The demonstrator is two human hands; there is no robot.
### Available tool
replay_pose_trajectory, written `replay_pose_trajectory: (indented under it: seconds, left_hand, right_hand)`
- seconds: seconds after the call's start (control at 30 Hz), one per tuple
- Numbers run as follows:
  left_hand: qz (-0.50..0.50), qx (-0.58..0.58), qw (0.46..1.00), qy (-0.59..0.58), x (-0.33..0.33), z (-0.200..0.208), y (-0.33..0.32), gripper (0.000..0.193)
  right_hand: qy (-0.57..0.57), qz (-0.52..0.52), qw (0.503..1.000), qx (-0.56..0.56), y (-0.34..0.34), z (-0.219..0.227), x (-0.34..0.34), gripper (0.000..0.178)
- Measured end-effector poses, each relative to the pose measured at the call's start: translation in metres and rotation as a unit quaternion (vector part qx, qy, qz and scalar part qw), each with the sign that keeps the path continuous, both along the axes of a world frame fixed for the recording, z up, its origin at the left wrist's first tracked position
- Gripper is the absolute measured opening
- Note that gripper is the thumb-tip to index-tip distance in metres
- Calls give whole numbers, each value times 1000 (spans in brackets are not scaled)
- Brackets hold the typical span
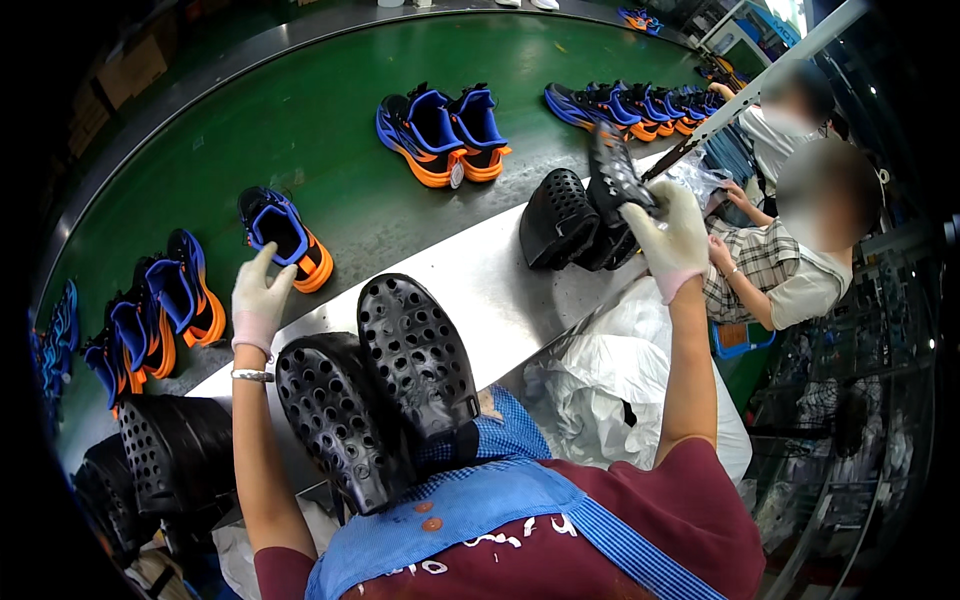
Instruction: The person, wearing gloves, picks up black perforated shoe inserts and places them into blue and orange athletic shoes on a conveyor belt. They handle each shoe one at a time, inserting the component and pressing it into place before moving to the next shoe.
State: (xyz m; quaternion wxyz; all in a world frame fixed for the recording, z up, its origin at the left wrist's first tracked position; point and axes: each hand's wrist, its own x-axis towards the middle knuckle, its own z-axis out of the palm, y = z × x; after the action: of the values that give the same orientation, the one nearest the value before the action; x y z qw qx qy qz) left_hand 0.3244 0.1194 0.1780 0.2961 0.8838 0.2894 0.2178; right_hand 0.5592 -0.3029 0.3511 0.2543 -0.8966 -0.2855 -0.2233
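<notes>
Closest in, a blue apron (445, 515) covers the person's front, and two big black forms (415, 345) full of holes stand right before it, at the near edge of the bare metal table (480, 295). More dark forms (170, 450) crowd the lower left; a crumpled white plastic bag (610, 385) sags off the right side. The gloved left hand (262, 290), fingers loosely spread and holding nothing, is at the heel of a single black, blue and orange shoe (285, 240); whether it touches is hard to tell. The gloved right hand (668, 235) is closed round a black insert (615, 170) with holes, raised above the table beside a black block (557, 220). Beyond runs a broad green belt (320, 125), carrying a pair of shoes (440, 130) and rows of others on either side. Two co-workers sit at the right; cardboard boxes (130, 72) are stacked in the dim upper left.
</notes>
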Motion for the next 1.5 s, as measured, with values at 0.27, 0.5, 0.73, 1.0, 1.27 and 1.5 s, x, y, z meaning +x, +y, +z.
replay_pose_trajectory:
  seconds: [0.27,0.5,0.73,1.0,1.27,1.5]
  left_hand:
    - [-147,-511,798,-282,9,90,-35,43]
    - [-211,-663,613,-374,-17,112,-48,43]
    - [-174,-615,670,-379,-19,71,-34,32]
    - [-59,-453,888,-60,-27,56,-11,52]
    - [6,-45,995,-84,4,-11,-11,32]
    - [27,-52,998,14,15,-12,-6,23]
  right_hand:
    - [99,371,923,29,166,21,-60,39]
    - [138,491,858,-59,241,18,-100,41]
    - [235,371,864,-246,271,23,-112,48]
    - [270,347,848,-295,292,-5,-94,50]
    - [260,325,813,-407,351,-21,-69,55]
    - [132,299,825,-461,408,-21,-92,54]
